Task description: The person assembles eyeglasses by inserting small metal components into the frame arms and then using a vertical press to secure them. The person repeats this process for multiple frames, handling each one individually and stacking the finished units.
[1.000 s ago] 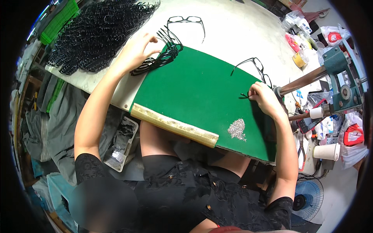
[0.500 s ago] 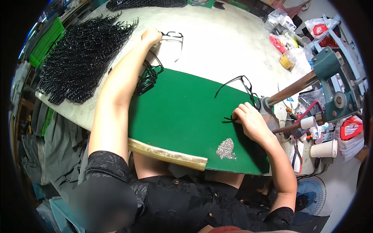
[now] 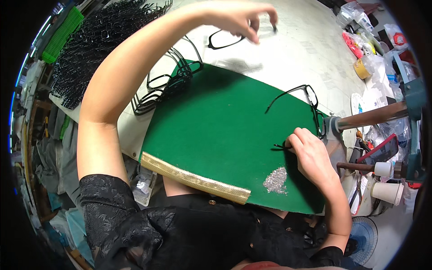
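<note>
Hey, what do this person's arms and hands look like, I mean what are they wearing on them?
Both arms are in black sleeves that end above the elbow. The left sleeve shows a raised, leafy pattern in the fabric; the right sleeve is black too. The left hand and right hand are bare, with no glove or watch visible.
</note>
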The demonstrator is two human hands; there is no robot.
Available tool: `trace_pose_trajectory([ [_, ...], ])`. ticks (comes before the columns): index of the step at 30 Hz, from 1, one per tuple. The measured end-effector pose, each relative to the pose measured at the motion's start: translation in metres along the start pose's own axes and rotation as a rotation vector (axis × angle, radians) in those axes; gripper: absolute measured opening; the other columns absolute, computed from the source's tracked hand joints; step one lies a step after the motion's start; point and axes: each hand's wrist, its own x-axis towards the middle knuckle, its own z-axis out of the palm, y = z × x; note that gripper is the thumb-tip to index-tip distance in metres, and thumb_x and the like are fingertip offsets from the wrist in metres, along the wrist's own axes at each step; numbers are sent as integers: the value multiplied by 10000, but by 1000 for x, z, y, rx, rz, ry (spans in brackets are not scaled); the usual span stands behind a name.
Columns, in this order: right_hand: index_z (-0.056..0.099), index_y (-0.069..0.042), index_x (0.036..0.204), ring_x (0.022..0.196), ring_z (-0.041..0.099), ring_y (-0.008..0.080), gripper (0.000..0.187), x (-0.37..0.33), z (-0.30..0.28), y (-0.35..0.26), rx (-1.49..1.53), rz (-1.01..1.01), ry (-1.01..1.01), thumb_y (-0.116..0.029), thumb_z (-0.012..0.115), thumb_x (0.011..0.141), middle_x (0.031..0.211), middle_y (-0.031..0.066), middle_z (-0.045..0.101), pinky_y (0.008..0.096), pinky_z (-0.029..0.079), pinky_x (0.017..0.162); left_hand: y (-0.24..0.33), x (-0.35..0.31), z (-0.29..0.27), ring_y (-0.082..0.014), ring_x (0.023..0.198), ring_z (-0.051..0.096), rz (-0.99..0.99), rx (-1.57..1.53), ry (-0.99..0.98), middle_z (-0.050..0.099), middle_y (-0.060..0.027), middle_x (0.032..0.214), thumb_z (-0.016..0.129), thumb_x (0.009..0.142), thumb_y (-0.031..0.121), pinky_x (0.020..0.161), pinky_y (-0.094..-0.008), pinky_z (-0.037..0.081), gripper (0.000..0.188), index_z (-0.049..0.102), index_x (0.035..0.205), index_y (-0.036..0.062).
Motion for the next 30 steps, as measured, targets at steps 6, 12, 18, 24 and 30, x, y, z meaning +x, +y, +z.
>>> trace_pose_trajectory([
  [6,535,-29,856,851,543,293,125,-2,-1,1,25,10,-24,14,540,738,841,118,516,376,473,763,-34,79,18,-241,911,630,176,676,427,634,-68,938,689,844,167,839,-393,499,594,435,1381,184],
  [12,527,-31,841,822,549,258,80,-2,9,12,-127,-67,120,-64,548,771,810,106,497,344,479,714,10,83,34,-236,944,661,193,352,655,684,-125,1017,614,903,234,831,-361,522,242,638,1095,88],
  [18,543,-40,884,778,593,261,96,-1,-35,-14,-143,-21,540,-40,562,789,820,104,530,332,490,653,138,-76,86,-217,811,670,501,13,527,676,-110,877,582,822,-58,720,-304,518,159,632,959,5],
  [24,527,-31,946,695,511,69,38,-36,-76,-65,1057,52,636,-53,554,930,853,18,545,207,410,565,116,-166,129,-288,1250,396,521,-382,1362,408,-194,1335,573,909,418,1081,-409,305,542,403,1287,68],
  [30,503,-47,1022,725,487,90,153,-19,-8,-86,2187,-164,395,-171,567,960,915,29,495,187,416,566,138,-176,183,-374,1082,565,772,-1480,318,586,-242,1116,561,896,521,1028,-480,387,807,247,1449,24],
])
